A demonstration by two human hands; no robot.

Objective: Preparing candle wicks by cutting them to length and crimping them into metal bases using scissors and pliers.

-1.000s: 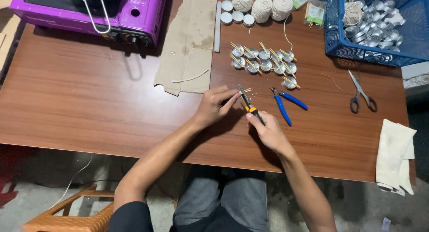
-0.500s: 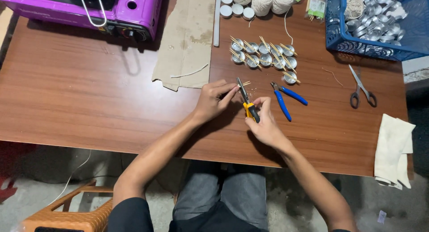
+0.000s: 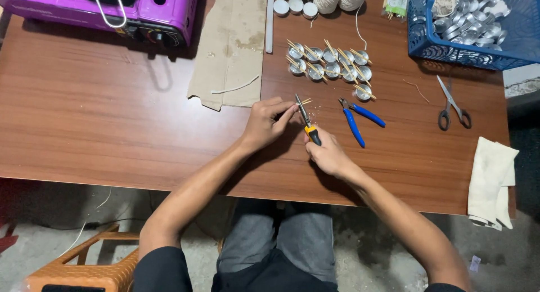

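Here, at the far left of the brown wooden surface [image 3: 112, 117], a purple portable stove [image 3: 107, 8] sits at the top edge, with a torn cardboard sheet [image 3: 233, 44] beside it. Right of that, the left hand [image 3: 267, 123] pinches a thin wooden stick [image 3: 304, 102] between curled fingertips. Touching it, the right hand [image 3: 326, 154] is closed around the yellow-and-black handles of small pliers [image 3: 306, 120], their tip meeting the stick. Above lies a cluster of small metal cups [image 3: 332, 64] with sticks across them. Blue-handled cutters [image 3: 357, 117] lie just beside the hands, then scissors [image 3: 453, 106], a blue basket [image 3: 467, 44] and a white cloth [image 3: 492, 179].
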